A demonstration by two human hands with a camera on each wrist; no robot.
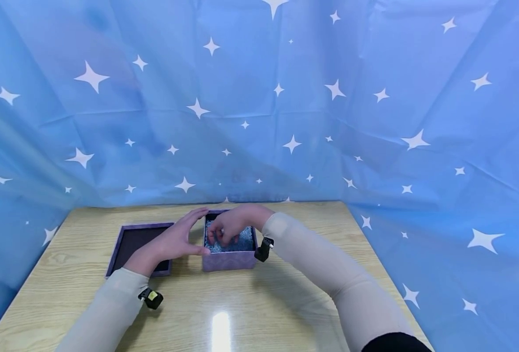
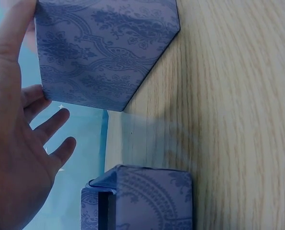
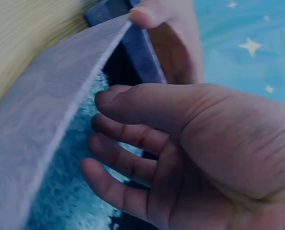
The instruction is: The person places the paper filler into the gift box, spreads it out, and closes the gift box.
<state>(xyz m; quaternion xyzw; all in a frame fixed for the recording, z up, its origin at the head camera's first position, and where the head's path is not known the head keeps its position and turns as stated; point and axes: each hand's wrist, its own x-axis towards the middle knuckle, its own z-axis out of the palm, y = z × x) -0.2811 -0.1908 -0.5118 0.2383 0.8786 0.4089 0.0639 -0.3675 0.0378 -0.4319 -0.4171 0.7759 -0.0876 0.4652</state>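
Note:
A purple patterned box stands on the table with its top off, blue shredded filler spread inside. My left hand spans the box's left side, thumb at the front corner and fingers at the far corner, holding it. In the left wrist view the ring and little fingers stay off the box wall. My right hand reaches down into the box over the filler. Its fingers are loosely bent and spread, the thumb above them, and nothing shows between them in the right wrist view.
Left of the box lies its purple lid, dark inside facing up, partly behind my left hand and wrist. Wood-grain table surrounds both. A blue curtain with white stars hangs behind and along the sides.

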